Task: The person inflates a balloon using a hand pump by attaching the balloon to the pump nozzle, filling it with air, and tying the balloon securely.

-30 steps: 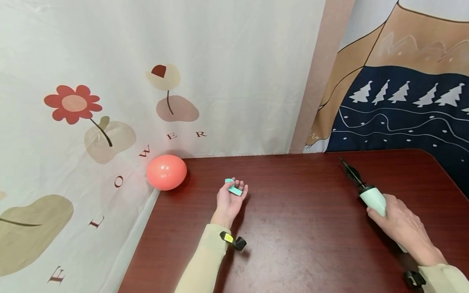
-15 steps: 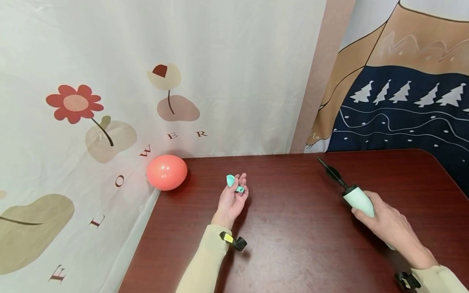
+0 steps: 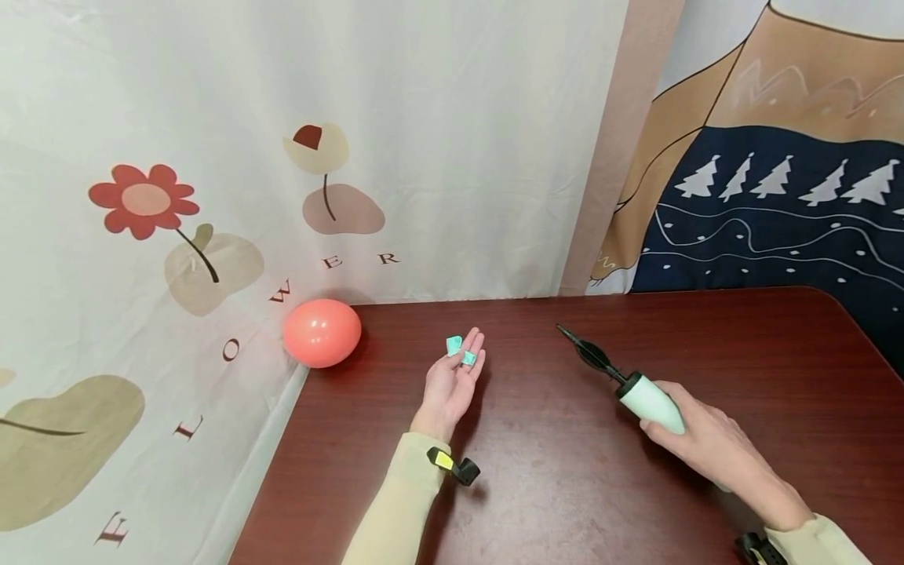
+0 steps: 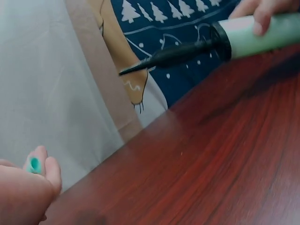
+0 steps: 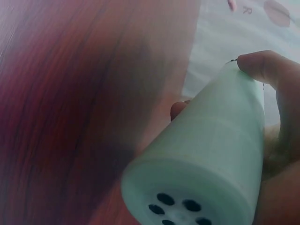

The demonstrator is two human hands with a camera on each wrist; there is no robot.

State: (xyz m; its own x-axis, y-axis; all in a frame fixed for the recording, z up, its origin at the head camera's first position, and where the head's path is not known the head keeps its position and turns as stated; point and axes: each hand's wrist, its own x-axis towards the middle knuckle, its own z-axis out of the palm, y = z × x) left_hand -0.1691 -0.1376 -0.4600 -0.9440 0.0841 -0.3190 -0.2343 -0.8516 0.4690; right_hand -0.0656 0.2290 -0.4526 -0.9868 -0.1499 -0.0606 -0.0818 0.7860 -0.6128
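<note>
1. L hand point(image 3: 449, 384) was palm up over the table point(image 3: 551, 471), approx. mid-view. Its thumb lay across a small teal piece point(image 3: 454, 345), pinching it vs. the fingers, w/ a bit showing either side of the thumb.
2. Other L fingers were nearly straight, pointing away from the person, tips a little apart. L wrist cam showed the round open end of the teal piece poking out btwn fingers.
3. R hand point(image 3: 713, 435) had a firm grip on a pale green pump point(image 3: 653, 404), thumb on the near side, fingers curled round the far side. R wrist cam: a digit pressed each side of the body, wide end w/ dark holes facing the cam.
4. Pump was tilted & off the tabletop, shadow below. Its black nozzle point(image 3: 593, 355) pointed up-left in head view, tip aimed past the L fingertips; pump & teal piece were well apart, not touching.
5. Red balloon point(image 3: 322, 333), inflated, sat at the table's far L corner, by the printed curtain point(image 3: 459, 157); neither hand was on it.
</note>
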